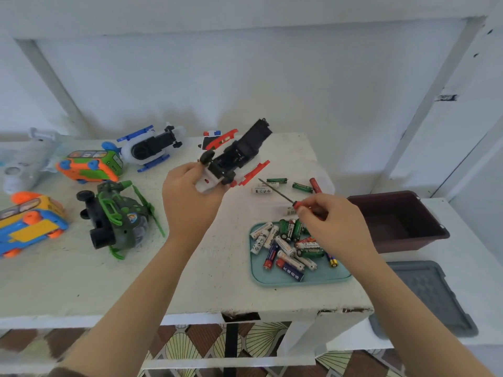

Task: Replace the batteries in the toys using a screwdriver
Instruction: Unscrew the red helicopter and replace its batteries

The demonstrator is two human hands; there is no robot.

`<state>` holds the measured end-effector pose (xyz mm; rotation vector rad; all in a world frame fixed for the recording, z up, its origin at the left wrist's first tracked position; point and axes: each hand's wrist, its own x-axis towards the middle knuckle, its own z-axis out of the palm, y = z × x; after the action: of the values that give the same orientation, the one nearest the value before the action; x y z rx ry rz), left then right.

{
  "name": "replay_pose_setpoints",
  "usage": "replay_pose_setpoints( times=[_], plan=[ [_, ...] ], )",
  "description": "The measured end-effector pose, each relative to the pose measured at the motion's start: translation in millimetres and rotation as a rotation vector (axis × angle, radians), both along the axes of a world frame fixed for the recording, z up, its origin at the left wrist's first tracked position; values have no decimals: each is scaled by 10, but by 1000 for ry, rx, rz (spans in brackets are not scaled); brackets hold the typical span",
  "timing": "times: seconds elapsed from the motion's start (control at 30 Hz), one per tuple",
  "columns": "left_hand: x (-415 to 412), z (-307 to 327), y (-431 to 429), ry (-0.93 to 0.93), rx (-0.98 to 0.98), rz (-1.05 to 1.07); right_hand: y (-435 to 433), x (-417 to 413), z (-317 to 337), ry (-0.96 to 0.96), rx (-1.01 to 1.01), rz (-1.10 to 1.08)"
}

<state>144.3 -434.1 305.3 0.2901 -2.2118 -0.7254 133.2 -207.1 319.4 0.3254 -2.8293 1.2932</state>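
My left hand [190, 197] grips a white, red and black toy helicopter [234, 159], belly up above the table, with its black battery cover swung open. My right hand [334, 224] pinches the red handle of a small screwdriver [277, 193]; its thin shaft points up and left toward the toy, with the tip a short way from it. A teal tray [272, 278] under my right hand holds several mixed batteries [285, 248]. A few loose batteries [288, 185] lie on the table just beyond the screwdriver tip.
Other toys lie on the left of the white table [114, 281]: a green helicopter [117, 216], an orange and green bus [89, 165], a blue and white helicopter [149, 148], a yellow and blue vehicle [30, 224]. A dark brown bin [397, 221] and a grey lid [424, 297] lie to the right.
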Motion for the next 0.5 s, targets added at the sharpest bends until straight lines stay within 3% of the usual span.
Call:
replay_pose_setpoints(
  times=[0.23,0.5],
  plan=[
    [503,-195,-48,-2,232,131,-213,126,-52,-92,-95,110],
    [887,-523,-2,67,365,160,-615,274,-164,-241,126,252]
  ],
)
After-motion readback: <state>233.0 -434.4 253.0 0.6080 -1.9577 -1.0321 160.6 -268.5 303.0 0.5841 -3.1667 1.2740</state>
